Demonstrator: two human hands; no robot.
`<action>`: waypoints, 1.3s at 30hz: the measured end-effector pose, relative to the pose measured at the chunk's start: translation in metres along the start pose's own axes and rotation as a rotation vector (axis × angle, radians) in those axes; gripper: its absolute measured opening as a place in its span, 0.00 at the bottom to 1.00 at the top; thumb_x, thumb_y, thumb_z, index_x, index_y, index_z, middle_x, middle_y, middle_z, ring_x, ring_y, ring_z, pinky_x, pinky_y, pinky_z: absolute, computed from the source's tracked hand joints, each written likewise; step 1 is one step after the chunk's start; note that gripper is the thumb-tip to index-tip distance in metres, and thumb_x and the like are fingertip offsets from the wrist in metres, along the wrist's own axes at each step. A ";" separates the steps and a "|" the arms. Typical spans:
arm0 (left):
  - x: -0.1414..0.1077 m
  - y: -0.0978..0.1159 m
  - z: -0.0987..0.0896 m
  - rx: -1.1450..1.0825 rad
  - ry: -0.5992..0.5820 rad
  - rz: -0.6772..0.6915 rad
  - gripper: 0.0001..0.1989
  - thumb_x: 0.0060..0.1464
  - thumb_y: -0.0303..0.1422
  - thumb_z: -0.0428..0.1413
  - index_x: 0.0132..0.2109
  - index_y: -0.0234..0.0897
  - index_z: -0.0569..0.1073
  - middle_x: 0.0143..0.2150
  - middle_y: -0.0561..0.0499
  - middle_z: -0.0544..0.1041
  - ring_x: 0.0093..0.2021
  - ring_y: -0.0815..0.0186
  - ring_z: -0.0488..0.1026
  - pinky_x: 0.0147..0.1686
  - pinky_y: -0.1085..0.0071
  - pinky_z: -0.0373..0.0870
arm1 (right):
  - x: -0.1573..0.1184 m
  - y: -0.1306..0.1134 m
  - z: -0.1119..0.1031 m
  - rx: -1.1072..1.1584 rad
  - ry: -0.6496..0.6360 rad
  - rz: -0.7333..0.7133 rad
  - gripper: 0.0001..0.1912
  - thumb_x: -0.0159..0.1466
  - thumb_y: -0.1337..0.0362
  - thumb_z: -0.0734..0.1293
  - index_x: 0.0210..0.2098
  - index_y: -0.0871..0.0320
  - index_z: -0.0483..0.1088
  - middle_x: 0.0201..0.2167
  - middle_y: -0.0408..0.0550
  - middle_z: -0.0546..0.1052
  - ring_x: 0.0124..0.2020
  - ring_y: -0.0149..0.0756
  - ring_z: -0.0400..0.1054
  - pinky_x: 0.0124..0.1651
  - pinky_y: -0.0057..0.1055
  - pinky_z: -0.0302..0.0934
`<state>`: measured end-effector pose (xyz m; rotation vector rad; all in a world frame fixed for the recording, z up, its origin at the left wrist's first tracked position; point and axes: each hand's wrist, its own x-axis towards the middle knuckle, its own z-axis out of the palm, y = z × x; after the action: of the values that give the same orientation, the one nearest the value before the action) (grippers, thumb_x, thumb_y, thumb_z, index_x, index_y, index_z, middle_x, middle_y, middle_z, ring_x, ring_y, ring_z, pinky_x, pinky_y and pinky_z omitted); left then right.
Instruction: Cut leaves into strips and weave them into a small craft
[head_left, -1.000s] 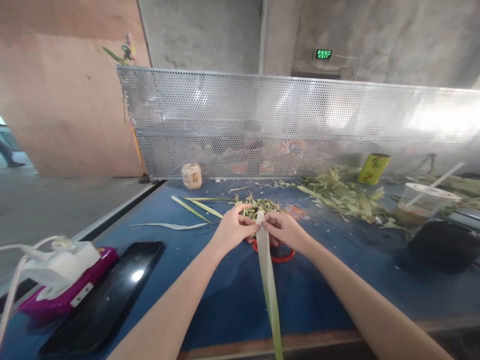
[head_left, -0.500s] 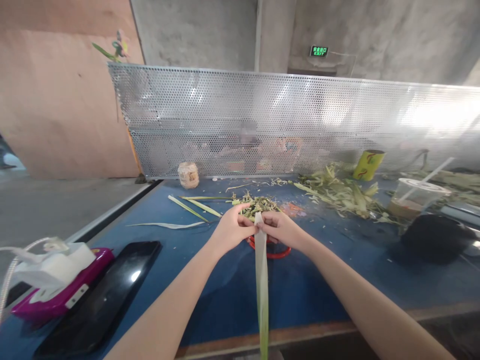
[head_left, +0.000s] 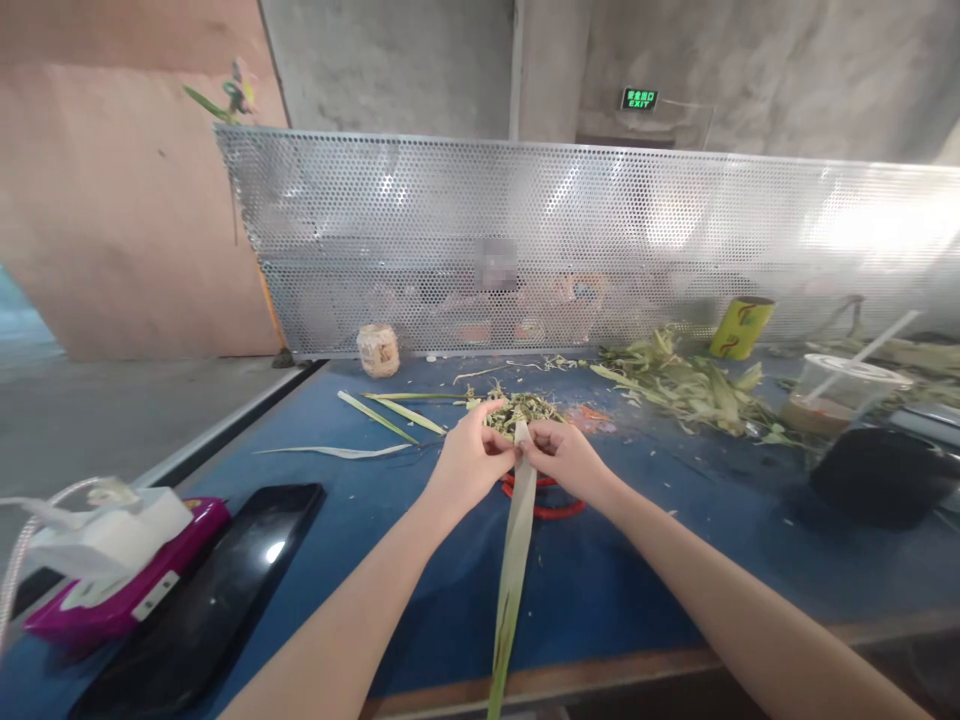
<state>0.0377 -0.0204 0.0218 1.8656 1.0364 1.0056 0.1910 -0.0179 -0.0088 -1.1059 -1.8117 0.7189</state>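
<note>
Head view: hands [head_left: 466, 458] [head_left: 566, 460] angled inward, pinching leaf strip [head_left: 516, 540] near far end.

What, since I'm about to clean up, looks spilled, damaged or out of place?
An orange patch beside the curled scraps stands out against the blue table, possibly a stain. The held leaf strip has a brown streak lower down, possibly damage.

Leaf strip [head_left: 516, 545] is seen as matt, smooth plant fibre, leaf pile [head_left: 690, 388] as dry, crinkled, rough. Perforated panel [head_left: 450, 215] is rendered in shiny metal, wall [head_left: 397, 60] in rough matt concrete, worktop [head_left: 600, 590] in smooth blue with faint sheen. Glossy, glass-like black is shown on phone [head_left: 214, 590], glossy purple plastic on power strip [head_left: 193, 535], clear smooth plastic on cup [head_left: 840, 393].
</note>
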 end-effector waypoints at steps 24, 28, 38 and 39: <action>0.006 -0.005 -0.007 0.075 0.066 0.048 0.24 0.44 0.27 0.52 0.52 0.33 0.62 0.27 0.52 0.74 0.26 0.68 0.70 0.30 0.72 0.67 | -0.005 -0.008 -0.001 0.293 -0.083 -0.028 0.18 0.57 0.53 0.60 0.19 0.59 0.57 0.19 0.40 0.57 0.20 0.24 0.53 0.21 0.23 0.49; 0.011 -0.013 -0.011 0.115 0.118 0.000 0.23 0.43 0.28 0.53 0.50 0.34 0.64 0.25 0.53 0.74 0.21 0.70 0.68 0.25 0.73 0.67 | -0.009 -0.016 -0.008 0.377 -0.050 -0.058 0.17 0.56 0.54 0.62 0.19 0.60 0.59 0.17 0.39 0.56 0.17 0.22 0.48 0.19 0.23 0.43; 0.020 -0.026 -0.021 0.369 0.208 0.025 0.21 0.46 0.24 0.49 0.50 0.32 0.63 0.25 0.53 0.74 0.25 0.69 0.71 0.29 0.73 0.67 | -0.020 -0.039 -0.041 0.591 0.297 -0.295 0.10 0.58 0.61 0.61 0.23 0.59 0.65 0.19 0.42 0.64 0.14 0.22 0.54 0.13 0.23 0.45; 0.021 -0.028 -0.023 0.398 0.220 0.034 0.20 0.46 0.24 0.49 0.50 0.31 0.63 0.25 0.53 0.74 0.27 0.68 0.71 0.31 0.73 0.66 | -0.025 -0.045 -0.051 0.583 0.359 -0.355 0.11 0.58 0.62 0.61 0.22 0.58 0.64 0.18 0.41 0.64 0.14 0.23 0.53 0.13 0.22 0.44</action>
<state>0.0166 0.0144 0.0118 2.1269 1.4226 1.1047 0.2245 -0.0584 0.0417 -0.4723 -1.3170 0.7142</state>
